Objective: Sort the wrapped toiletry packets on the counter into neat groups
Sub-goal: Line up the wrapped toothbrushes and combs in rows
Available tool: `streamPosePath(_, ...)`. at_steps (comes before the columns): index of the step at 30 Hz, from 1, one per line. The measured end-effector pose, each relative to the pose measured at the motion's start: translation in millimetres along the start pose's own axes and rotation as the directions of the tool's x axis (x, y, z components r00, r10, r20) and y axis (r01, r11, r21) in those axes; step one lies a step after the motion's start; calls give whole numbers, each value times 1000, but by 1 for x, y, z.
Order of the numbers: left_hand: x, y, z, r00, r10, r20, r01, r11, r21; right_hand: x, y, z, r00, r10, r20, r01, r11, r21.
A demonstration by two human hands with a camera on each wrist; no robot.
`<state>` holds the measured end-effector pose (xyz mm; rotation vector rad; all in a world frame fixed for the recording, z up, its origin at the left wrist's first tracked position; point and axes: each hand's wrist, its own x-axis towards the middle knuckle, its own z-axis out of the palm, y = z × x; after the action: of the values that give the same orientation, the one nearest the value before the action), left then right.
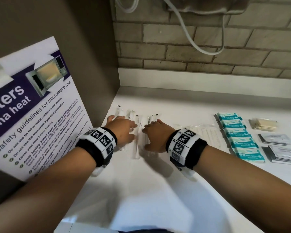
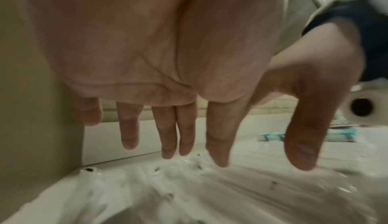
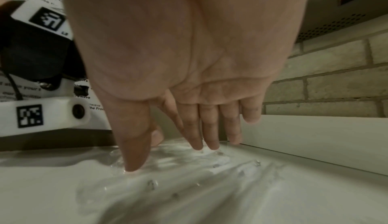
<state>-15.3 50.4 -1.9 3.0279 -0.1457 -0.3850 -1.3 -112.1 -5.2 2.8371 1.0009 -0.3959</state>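
Note:
Several clear-wrapped white toothbrush packets (image 1: 138, 132) lie side by side on the white counter (image 1: 158, 190) near its back left corner. My left hand (image 1: 123, 128) hovers palm down over the left packets, fingers straight and spread (image 2: 168, 136). My right hand (image 1: 154, 133) lies beside it over the right packets, fingers straight, thumb tip and fingertips (image 3: 210, 138) touching the crinkled wrappers (image 3: 178, 169). Neither hand holds anything. The same wrappers (image 2: 189, 186) show blurred under the left palm.
To the right lie clear comb packets (image 1: 207, 133), a row of teal wipe packets (image 1: 238, 137), a tan packet (image 1: 264, 125) and grey sachet stacks (image 1: 279, 147). A microwave safety poster (image 1: 34, 111) leans at left. A brick wall (image 1: 208, 47) and hanging cable (image 1: 205, 47) stand behind.

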Motion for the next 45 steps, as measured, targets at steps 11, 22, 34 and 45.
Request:
streamPosePath(11, 11, -30, 8, 983, -185, 6, 185, 982, 32, 41, -32, -3, 1000, -24, 2, 24, 1000, 5)
streamPosePath(22, 6, -35, 22, 972, -233, -32, 234, 970, 71, 40, -49, 15, 998, -49, -28, 48, 998, -52)
streamPosePath(34, -7, -37, 26, 983, -178, -56, 183, 978, 103, 32, -57, 22, 996, -66, -64, 62, 996, -66)
streamPosePath(45, -16, -31, 18, 976, -197, -89, 199, 980, 5, 26, -55, 15, 995, -75, -71, 74, 997, -16)
